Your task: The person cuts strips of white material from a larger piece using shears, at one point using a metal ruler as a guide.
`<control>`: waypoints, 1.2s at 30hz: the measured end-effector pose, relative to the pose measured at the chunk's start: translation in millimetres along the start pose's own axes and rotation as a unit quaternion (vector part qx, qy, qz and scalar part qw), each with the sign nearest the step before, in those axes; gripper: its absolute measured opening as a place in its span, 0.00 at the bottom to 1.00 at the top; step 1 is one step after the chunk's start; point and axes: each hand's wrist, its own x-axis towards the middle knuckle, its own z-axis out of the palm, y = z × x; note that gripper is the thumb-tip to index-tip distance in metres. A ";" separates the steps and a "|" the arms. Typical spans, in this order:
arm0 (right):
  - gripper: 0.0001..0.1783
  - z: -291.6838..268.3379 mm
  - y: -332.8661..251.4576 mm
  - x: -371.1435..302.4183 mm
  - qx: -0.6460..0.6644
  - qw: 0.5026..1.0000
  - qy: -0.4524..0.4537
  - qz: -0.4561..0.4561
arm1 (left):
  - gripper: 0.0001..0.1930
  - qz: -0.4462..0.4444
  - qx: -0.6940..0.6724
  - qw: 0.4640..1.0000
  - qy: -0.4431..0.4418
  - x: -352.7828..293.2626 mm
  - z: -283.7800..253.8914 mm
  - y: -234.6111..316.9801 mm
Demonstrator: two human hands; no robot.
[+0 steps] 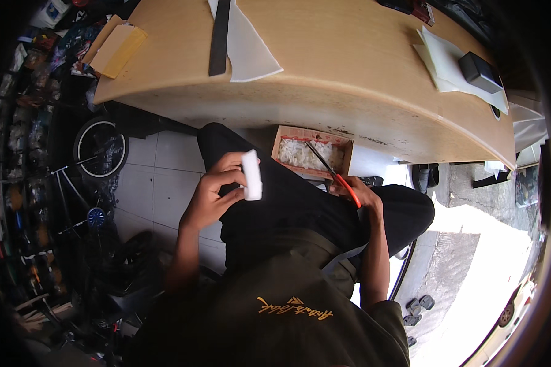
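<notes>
My left hand [213,191] is raised over my lap with its fingers closed around a small white block [251,177] that looks like foam. The block stands on edge between thumb and fingers. Farther right, my right hand [364,196] grips red-handled scissors [349,189]. Their long dark blades point up and left, across a small open cardboard box [280,137] on the floor. White scraps [309,153] fill much of that box. Block and scissors are well apart.
Ahead is a wooden table [337,55] bearing a dark strip [220,37], a white sheet [248,52], a yellow envelope [121,50] and a black box [479,71]. A small wheel [101,148] and shelves of goods crowd the left. Footwear [417,309] lies at right.
</notes>
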 end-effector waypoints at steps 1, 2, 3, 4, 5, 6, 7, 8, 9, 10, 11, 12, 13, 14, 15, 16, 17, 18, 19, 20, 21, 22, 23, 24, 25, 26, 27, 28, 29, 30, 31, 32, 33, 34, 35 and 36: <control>0.26 0.9 5.2 -3.1 0.001 0.999 0.015 -0.039 | 0.12 0.016 0.228 0.974 0.009 -5.3 15.7 -0.9; 0.25 3.1 7.7 -3.2 0.004 0.996 0.028 -0.085 | 0.15 0.025 0.326 0.945 0.026 -13.6 25.6 -8.5; 0.25 6.5 -2.2 -4.2 -0.001 0.996 0.054 -0.075 | 0.14 -0.036 0.285 0.958 0.016 -26.8 28.4 -23.2; 0.26 6.9 5.1 -0.3 0.000 0.997 0.030 -0.077 | 0.13 -0.096 0.241 0.966 0.008 -39.9 29.0 -34.3; 0.26 7.3 2.8 1.3 -0.011 0.997 0.038 -0.071 | 0.11 -0.122 0.214 0.969 0.002 -45.8 27.5 -34.9; 0.26 7.8 0.7 1.1 -0.023 0.997 0.046 -0.065 | 0.09 -0.148 0.186 0.971 -0.003 -51.4 26.4 -35.0; 0.27 8.6 -1.4 -1.1 -0.025 0.997 0.049 -0.045 | 0.08 -0.173 0.158 0.972 -0.008 -57.0 25.3 -35.0; 0.28 9.1 -3.0 -0.7 -0.034 0.996 0.067 -0.047 | 0.06 -0.157 0.163 0.974 -0.021 -60.7 21.5 -33.2; 0.29 10.2 -4.8 -1.4 -0.040 0.996 0.071 -0.039 | 0.06 -0.140 0.167 0.975 -0.035 -63.8 17.4 -30.6; 0.30 10.7 -7.3 -2.8 -0.047 0.996 0.076 -0.030 | 0.05 -0.122 0.171 0.977 -0.049 -66.1 15.0 -28.5; 0.30 11.2 -8.0 -2.0 -0.047 0.996 0.074 -0.021 | 0.06 -0.120 0.153 0.980 -0.046 -67.5 15.6 -26.3; 0.30 10.8 -8.1 -0.6 -0.048 0.996 0.073 -0.011 | 0.08 -0.157 0.116 0.981 -0.014 -68.5 16.9 -29.1; 0.31 10.9 -8.4 -0.4 -0.048 0.996 0.072 -0.001 | 0.10 -0.193 0.078 0.978 0.017 -68.9 18.5 -35.2; 0.31 11.7 -9.2 -1.2 -0.050 0.996 0.074 0.000 | 0.12 -0.228 0.039 0.972 0.048 -68.5 21.6 -41.4; 0.31 12.9 -10.7 -2.2 -0.051 0.996 0.077 0.000 | 0.13 -0.234 0.046 0.967 0.090 -67.0 27.1 -45.5; 0.31 14.1 -13.0 -3.7 -0.053 0.995 0.079 0.001 | 0.12 -0.228 0.091 0.966 0.085 -65.7 29.0 -46.2; 0.31 15.5 -16.5 -6.7 -0.057 0.995 0.082 0.006 | 0.12 -0.222 0.135 0.962 0.079 -65.7 30.8 -47.4; 0.31 16.0 -22.1 -10.4 -0.062 0.994 0.085 0.012 | 0.12 -0.216 0.179 0.957 0.073 -66.3 31.9 -48.3; 0.31 16.5 -25.6 -13.1 -0.066 0.994 0.087 0.017 | 0.11 -0.188 0.176 0.963 0.077 -68.1 33.1 -50.5; 0.31 17.2 -25.8 -14.6 -0.075 0.992 0.099 0.022 | 0.10 -0.226 0.149 0.960 0.078 -67.6 34.8 -48.6; 0.31 17.8 -25.5 -15.6 -0.083 0.990 0.111 0.028 | 0.10 -0.263 0.122 0.954 0.078 -65.8 37.1 -44.3; 0.31 18.1 -25.6 -16.4 -0.092 0.988 0.122 0.034 | 0.10 -0.300 0.095 0.946 0.079 -65.3 38.7 -41.9; 0.30 17.6 -26.7 -16.5 -0.091 0.988 0.118 0.032 | 0.15 -0.297 0.098 0.948 0.051 -68.2 36.3 -43.1; 0.30 17.3 -27.1 -16.0 -0.090 0.989 0.117 0.029 | 0.14 -0.304 0.108 0.946 0.041 -70.5 34.6 -40.6; 0.30 16.9 -27.3 -15.3 -0.090 0.989 0.116 0.026 | 0.14 -0.310 0.117 0.943 0.031 -71.5 32.5 -34.1; 0.30 16.4 -27.5 -14.3 -0.089 0.989 0.113 0.022 | 0.14 -0.317 0.127 0.939 0.021 -72.3 31.5 -28.2; 0.29 15.6 -28.5 -13.5 -0.089 0.990 0.109 0.022 | 0.17 -0.309 0.128 0.942 0.023 -76.5 30.9 -28.8; 0.29 14.5 -30.1 -13.0 -0.089 0.990 0.104 0.022 | 0.18 -0.306 0.140 0.942 0.012 -79.0 30.2 -27.4; 0.29 13.4 -30.0 -11.8 -0.088 0.991 0.099 0.022 | 0.19 -0.304 0.153 0.940 0.001 -80.1 29.9 -25.7; 0.28 12.2 -29.3 -10.7 -0.081 0.992 0.097 0.024 | 0.21 -0.301 0.166 0.939 -0.010 -80.0 30.5 -23.9; 0.28 11.0 -28.2 -9.7 -0.073 0.992 0.095 0.026 | 0.22 -0.303 0.175 0.937 -0.007 -78.5 31.8 -22.0; 0.27 11.3 -25.9 -8.0 -0.064 0.993 0.094 0.029 | 0.23 -0.304 0.184 0.935 -0.004 -77.1 32.7 -20.3; 0.27 10.4 -22.4 -6.0 -0.051 0.994 0.088 0.025 | 0.24 -0.305 0.193 0.933 -0.002 -75.3 33.7 -18.6; 0.26 8.2 -17.9 -4.0 -0.038 0.996 0.083 0.022 | 0.24 -0.310 0.195 0.931 0.004 -73.2 35.5 -16.5; 0.26 5.5 -13.5 -2.3 -0.024 0.996 0.078 0.018 | 0.24 -0.314 0.198 0.929 0.010 -70.2 37.6 -13.8; 0.25 3.5 -7.5 0.8 -0.029 0.996 0.079 0.019 | 0.23 -0.318 0.200 0.927 0.016 -67.6 38.8 -12.8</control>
